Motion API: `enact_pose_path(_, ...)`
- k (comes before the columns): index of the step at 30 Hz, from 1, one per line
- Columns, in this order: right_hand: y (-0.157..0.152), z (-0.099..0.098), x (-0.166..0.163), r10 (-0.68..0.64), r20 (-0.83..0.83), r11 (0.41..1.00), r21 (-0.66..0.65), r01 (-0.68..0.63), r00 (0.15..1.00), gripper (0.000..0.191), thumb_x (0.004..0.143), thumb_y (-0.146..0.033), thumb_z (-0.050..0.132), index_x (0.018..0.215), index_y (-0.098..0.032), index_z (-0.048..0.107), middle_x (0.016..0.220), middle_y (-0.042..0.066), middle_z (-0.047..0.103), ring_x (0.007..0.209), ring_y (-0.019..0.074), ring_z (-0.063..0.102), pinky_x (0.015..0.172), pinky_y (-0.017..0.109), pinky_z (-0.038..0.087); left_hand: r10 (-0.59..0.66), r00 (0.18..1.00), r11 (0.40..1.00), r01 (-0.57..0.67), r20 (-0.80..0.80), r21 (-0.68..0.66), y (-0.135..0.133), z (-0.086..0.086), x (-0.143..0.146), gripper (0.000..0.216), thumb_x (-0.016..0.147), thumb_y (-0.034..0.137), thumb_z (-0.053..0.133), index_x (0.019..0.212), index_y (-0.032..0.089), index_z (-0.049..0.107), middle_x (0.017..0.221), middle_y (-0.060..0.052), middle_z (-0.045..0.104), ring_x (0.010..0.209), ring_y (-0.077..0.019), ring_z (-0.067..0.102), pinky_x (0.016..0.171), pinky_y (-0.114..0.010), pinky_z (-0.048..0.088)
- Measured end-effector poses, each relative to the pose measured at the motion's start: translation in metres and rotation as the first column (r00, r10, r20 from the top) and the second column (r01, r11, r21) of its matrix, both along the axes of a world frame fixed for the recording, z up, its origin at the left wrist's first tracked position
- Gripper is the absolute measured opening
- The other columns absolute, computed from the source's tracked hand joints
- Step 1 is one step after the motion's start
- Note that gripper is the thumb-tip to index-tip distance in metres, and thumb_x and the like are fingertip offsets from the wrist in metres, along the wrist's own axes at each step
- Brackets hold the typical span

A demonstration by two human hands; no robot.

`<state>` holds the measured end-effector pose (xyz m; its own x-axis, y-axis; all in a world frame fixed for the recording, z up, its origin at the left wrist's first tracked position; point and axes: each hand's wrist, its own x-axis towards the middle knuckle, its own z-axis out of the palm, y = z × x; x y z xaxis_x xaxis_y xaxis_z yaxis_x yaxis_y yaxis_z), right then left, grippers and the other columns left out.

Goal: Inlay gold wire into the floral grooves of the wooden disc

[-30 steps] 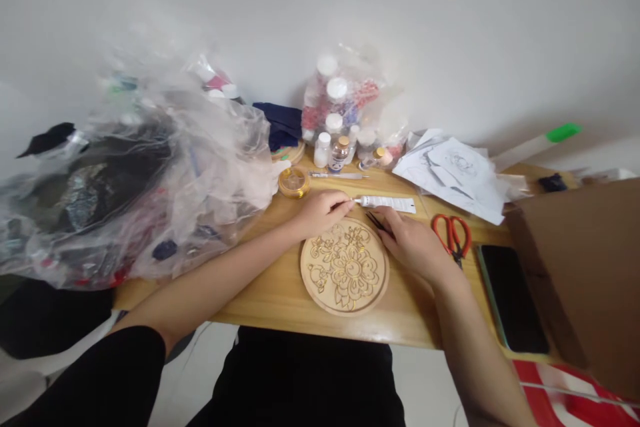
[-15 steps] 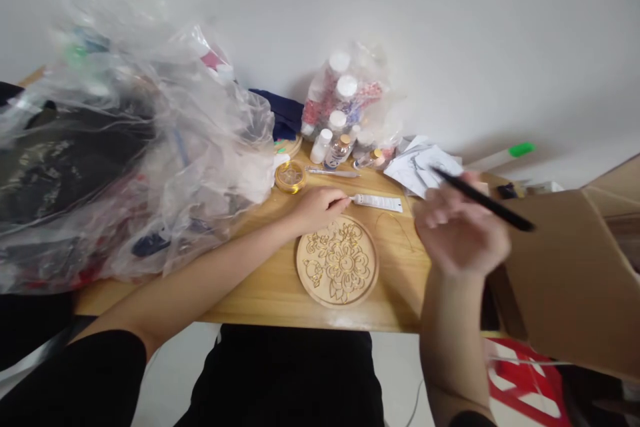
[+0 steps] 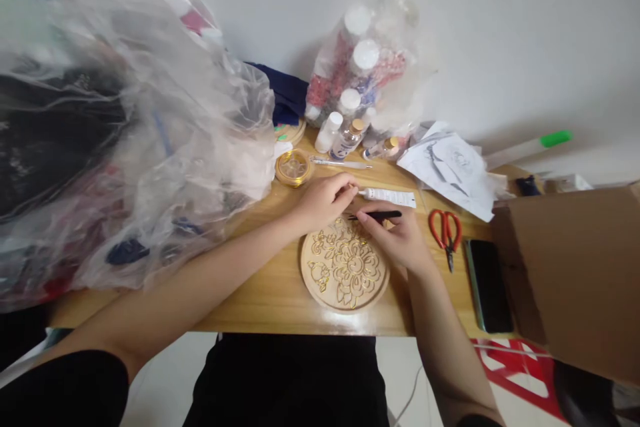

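Note:
A round wooden disc (image 3: 345, 271) with a gold floral pattern lies on the wooden table (image 3: 270, 293) in front of me. My left hand (image 3: 320, 200) rests closed at the disc's far edge, its fingertips pinched on something thin I cannot make out, beside the nozzle of a white glue tube (image 3: 387, 197). My right hand (image 3: 397, 237) sits at the disc's right edge and grips black tweezers (image 3: 377, 215), which point left toward my left fingertips.
A big clear plastic bag (image 3: 125, 140) of supplies fills the left. A gold wire spool (image 3: 293, 167), a bagged cluster of bead bottles (image 3: 357, 93), papers (image 3: 450, 167), red scissors (image 3: 445, 227), a black phone (image 3: 487, 283) and a cardboard box (image 3: 575, 267) ring the work spot.
My right hand, raised in the air with the black tool half a second ago, has come back down to the disc's right edge. The left hand stayed put.

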<state>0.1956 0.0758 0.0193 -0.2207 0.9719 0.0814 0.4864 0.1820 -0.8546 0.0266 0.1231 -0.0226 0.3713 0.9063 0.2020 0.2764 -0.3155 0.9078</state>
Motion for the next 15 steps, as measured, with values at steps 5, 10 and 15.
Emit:
enact_pose_path(5, -0.0027, 0.0006, 0.0005, 0.015, 0.105, 0.999, 0.029, -0.018, 0.994, 0.011, 0.083, -0.026, 0.065, 0.091, -0.021, 0.072, 0.088, 0.004, 0.072, 0.074, 0.0153, 0.064, 0.067, 0.031, 0.052, -0.001, 1.000, 1.000, 0.001, -0.016, 0.007, -0.0006, 0.0009, -0.0001, 0.015, 0.090, 0.018, 0.050, 0.097, 0.019, 0.064, 0.091, -0.002, 0.072, 0.082, -0.0138, 0.066, 0.076, -0.027, 0.050)
enact_pose_path(10, -0.0025, 0.0047, 0.0035, 0.070, 0.189, 0.996, 0.040, -0.079, 0.979, 0.008, 0.083, -0.027, 0.068, 0.089, -0.023, 0.071, 0.086, 0.002, 0.071, 0.077, 0.0150, 0.063, 0.071, 0.031, 0.052, -0.003, 0.999, 1.000, 0.003, -0.032, 0.005, -0.0004, -0.0002, -0.0002, 0.017, 0.088, 0.014, 0.051, 0.098, 0.019, 0.064, 0.091, -0.002, 0.072, 0.077, -0.0127, 0.065, 0.071, -0.025, 0.049)
enact_pose_path(15, -0.0014, 0.0046, 0.0048, 0.116, 0.173, 0.991, 0.051, -0.127, 0.978, 0.008, 0.081, -0.026, 0.071, 0.086, -0.021, 0.070, 0.084, 0.003, 0.068, 0.076, 0.0148, 0.063, 0.065, 0.029, 0.050, -0.009, 1.000, 1.000, 0.009, -0.027, 0.002, -0.0011, 0.0003, 0.0000, 0.018, 0.087, 0.010, 0.051, 0.097, 0.018, 0.064, 0.092, -0.002, 0.072, 0.077, -0.0116, 0.064, 0.070, -0.024, 0.049)
